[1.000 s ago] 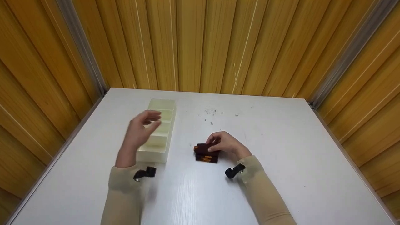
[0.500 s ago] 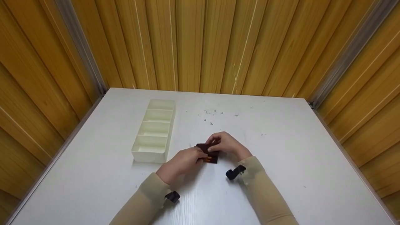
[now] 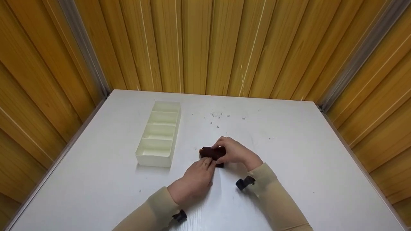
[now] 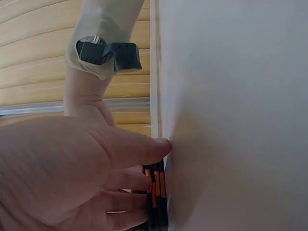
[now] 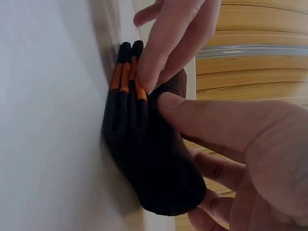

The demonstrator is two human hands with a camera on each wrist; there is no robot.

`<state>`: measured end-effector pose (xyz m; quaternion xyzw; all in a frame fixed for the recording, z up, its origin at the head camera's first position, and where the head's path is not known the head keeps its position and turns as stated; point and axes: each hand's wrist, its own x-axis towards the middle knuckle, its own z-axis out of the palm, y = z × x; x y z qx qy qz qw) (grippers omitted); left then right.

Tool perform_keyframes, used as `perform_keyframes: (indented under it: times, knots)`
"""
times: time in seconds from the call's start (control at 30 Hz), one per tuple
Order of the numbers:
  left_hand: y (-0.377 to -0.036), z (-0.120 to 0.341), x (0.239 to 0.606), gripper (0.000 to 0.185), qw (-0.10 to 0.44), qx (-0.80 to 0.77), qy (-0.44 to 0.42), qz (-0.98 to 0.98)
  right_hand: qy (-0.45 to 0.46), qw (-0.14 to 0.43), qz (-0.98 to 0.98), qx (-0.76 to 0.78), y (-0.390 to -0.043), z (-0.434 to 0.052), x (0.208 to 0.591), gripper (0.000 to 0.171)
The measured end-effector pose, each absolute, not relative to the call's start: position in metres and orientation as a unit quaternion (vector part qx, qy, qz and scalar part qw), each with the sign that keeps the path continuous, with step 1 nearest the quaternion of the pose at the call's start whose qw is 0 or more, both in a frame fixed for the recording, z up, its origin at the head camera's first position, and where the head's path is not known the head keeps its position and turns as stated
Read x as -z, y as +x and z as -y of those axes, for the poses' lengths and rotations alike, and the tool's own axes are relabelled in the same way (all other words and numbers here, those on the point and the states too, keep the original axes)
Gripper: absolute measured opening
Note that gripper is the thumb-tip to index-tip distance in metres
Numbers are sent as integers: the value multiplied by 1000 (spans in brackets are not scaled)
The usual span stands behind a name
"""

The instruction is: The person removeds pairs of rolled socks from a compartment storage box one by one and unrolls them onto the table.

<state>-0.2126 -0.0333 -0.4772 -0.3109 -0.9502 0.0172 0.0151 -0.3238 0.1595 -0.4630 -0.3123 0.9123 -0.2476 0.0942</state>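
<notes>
A dark brown, nearly black folded cloth (image 3: 208,152) with orange bands lies on the white table, its far part rolled up thick. Its flat layers are stacked at the near side, as the right wrist view shows with the dark roll (image 5: 168,185) beside them. My right hand (image 3: 237,153) grips the rolled part, thumb on the near side and fingers behind. From the front, my left hand (image 3: 196,177) presses its fairly straight fingers against the flat layers. In the left wrist view, the left thumb touches the table beside the layered edge (image 4: 157,199).
To the left stands a pale, long organizer box (image 3: 155,162) with several compartments. Small dark marks (image 3: 216,115) dot the table (image 3: 289,134) farther back. Wood-patterned walls (image 3: 199,48) rise behind and at both sides.
My left hand has come down from above the organizer box to the cloth's front, then shifted slightly nearer along it. The right hand keeps its hold, its thumb now lower on the roll.
</notes>
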Motion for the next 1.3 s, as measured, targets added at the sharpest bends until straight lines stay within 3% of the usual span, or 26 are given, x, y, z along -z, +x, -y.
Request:
perform_keyframes:
  times: [0.1, 0.37, 0.87, 1.3]
  knots:
    - [-209, 29, 475, 66, -10, -22, -303, 953, -308, 100, -913, 247, -324, -159, 462, 49]
    - [-210, 29, 475, 73, -63, 37, -299, 951, -316, 88, -909, 258, -329, -160, 463, 44]
    - [-211, 26, 480, 74, -62, 39, -278, 958, -293, 122, -891, 326, -338, -165, 467, 42]
    - [-213, 22, 475, 74, -70, 24, -271, 960, -272, 116, -874, 385, -361, -164, 478, 25]
